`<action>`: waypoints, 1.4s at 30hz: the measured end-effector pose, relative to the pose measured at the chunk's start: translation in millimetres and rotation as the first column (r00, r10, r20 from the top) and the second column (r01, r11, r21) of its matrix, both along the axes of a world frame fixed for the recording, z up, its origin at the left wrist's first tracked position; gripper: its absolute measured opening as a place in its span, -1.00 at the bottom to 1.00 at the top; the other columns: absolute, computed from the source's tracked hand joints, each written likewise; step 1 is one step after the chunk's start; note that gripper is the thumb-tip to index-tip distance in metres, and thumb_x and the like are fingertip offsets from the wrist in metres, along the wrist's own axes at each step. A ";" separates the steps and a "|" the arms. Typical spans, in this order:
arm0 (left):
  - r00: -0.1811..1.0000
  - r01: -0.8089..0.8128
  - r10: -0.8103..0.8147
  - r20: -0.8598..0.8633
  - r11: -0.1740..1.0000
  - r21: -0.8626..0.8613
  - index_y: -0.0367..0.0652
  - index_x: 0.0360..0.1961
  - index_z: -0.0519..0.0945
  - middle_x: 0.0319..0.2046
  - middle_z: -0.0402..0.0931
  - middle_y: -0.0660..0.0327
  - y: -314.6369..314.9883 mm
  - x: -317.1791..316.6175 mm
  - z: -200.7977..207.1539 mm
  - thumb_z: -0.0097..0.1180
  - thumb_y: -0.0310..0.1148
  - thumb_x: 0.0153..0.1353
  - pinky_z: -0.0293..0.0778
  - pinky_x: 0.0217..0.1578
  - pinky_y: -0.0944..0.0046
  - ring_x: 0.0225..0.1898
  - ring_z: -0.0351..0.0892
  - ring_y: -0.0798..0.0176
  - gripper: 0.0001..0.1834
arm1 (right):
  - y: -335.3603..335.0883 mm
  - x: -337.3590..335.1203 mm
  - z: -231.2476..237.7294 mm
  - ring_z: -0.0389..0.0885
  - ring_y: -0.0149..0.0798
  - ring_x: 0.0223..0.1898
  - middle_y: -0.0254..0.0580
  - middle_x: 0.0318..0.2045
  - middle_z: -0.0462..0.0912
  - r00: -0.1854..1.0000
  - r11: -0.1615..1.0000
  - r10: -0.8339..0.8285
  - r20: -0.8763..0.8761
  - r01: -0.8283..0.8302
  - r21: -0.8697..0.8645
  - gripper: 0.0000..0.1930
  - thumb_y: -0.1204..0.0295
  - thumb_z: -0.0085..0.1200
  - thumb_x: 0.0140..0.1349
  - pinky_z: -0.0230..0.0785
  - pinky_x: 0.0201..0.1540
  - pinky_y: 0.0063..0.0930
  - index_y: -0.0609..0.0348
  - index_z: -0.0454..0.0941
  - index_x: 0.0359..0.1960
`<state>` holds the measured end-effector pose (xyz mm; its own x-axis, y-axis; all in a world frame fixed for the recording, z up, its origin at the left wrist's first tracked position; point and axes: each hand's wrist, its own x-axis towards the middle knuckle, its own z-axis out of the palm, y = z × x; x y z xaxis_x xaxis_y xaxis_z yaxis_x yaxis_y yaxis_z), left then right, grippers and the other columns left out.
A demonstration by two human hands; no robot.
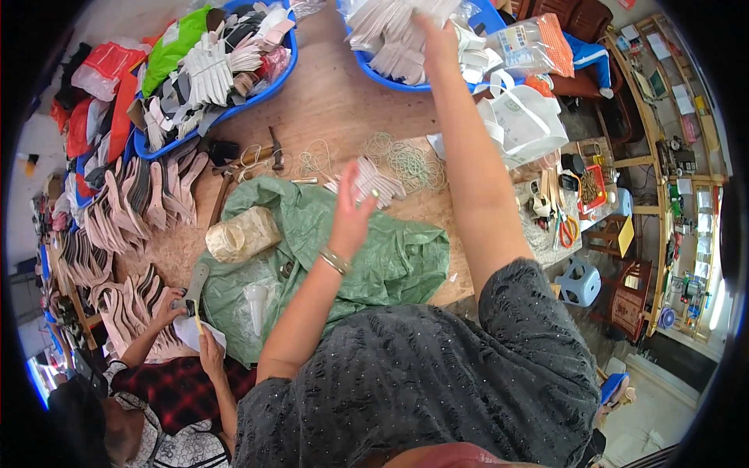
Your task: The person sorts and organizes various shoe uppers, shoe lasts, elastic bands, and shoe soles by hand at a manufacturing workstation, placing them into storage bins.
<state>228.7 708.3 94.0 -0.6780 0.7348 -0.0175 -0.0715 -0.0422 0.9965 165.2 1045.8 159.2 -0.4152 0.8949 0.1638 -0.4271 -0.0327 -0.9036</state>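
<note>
My right arm stretches far across the table, and my right hand (438, 48) is over the heap of pale strip bundles (394, 35) in a blue basin (407, 83). Its fingers are smeared by motion, so I cannot see whether they grip a bundle. My left hand (353, 212), with a bangle at the wrist, hovers above a crumpled green plastic sheet (398, 261), fingers apart and nothing in them. Just beyond it lies a bundle of pale pinkish strips (378, 181), beside a tangle of thin light cord (417, 165).
At the lower left a co-worker's hands (209, 355) hold a yellow stick and a grey strap-like piece. A hammer (276, 148), a cream plastic container (242, 234) and stacks of pale cut pieces (129, 203) lie leftward. Orange-handled scissors (568, 232) and a white bag (527, 125) sit right.
</note>
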 end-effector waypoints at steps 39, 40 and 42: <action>0.981 -0.020 0.113 0.155 0.864 -0.503 -0.22 0.11 0.39 -0.07 0.31 0.15 -38.7 -32.2 -143.0 0.15 -0.47 0.02 0.37 -0.27 0.45 -0.21 0.40 0.40 -0.45 | -209.5 138.1 -203.1 0.54 -0.05 -0.01 0.04 -0.03 0.54 0.510 0.837 0.469 0.721 -0.518 -0.179 -0.23 0.29 0.36 -0.14 0.38 0.01 -0.34 0.24 0.30 0.15; 0.992 -0.074 0.109 0.057 0.899 -0.431 -0.21 0.12 0.41 -0.03 0.27 0.12 -29.3 -34.8 -124.4 0.14 -0.49 0.00 0.39 -0.26 0.41 -0.18 0.39 0.38 -0.44 | -202.1 143.1 -193.9 0.54 -0.12 -0.03 -0.05 -0.02 0.54 0.647 0.897 0.402 0.648 -0.420 -0.137 -0.25 0.32 0.34 -0.11 0.39 0.00 -0.36 0.25 0.29 0.16; 0.998 -0.024 0.000 -0.069 0.938 -0.346 -0.18 0.14 0.40 -0.03 0.25 0.15 0.2 -45.6 -59.0 0.11 -0.52 0.01 0.39 -0.26 0.42 -0.21 0.38 0.40 -0.44 | -179.2 146.2 -157.1 0.50 -0.30 -0.05 -0.23 -0.02 0.50 0.889 0.917 0.352 0.292 -0.265 -0.297 -0.29 0.41 0.30 -0.05 0.40 -0.03 -0.42 0.25 0.27 0.17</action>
